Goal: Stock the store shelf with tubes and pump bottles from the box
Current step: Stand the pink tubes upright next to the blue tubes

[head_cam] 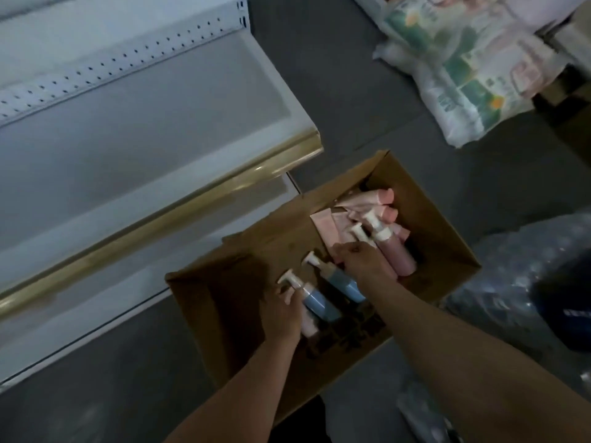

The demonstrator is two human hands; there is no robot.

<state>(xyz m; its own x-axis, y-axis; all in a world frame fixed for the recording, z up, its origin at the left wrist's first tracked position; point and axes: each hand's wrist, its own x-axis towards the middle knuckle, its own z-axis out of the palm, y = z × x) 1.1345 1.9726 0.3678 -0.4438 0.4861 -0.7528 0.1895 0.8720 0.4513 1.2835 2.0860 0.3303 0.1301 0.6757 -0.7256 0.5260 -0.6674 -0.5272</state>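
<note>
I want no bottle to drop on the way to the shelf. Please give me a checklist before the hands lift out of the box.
1. Left hand holds a blue pump bottle: ok.
2. Right hand has a firm grip on something: cannot tell.
3. Second blue bottle free beside the right wrist: ok.
4. Shelf has bare space: ok.
5. Box flaps stand open: ok.

— How's my feed? 
— Dim and soft all over. Glare streaks the shelf's gold edge strip (pixel 179 212); the box (pixel 441 238) interior sits in shadow.
— Edges? 
— I see packages (pixel 473 75) smeared, lines bowed.
</note>
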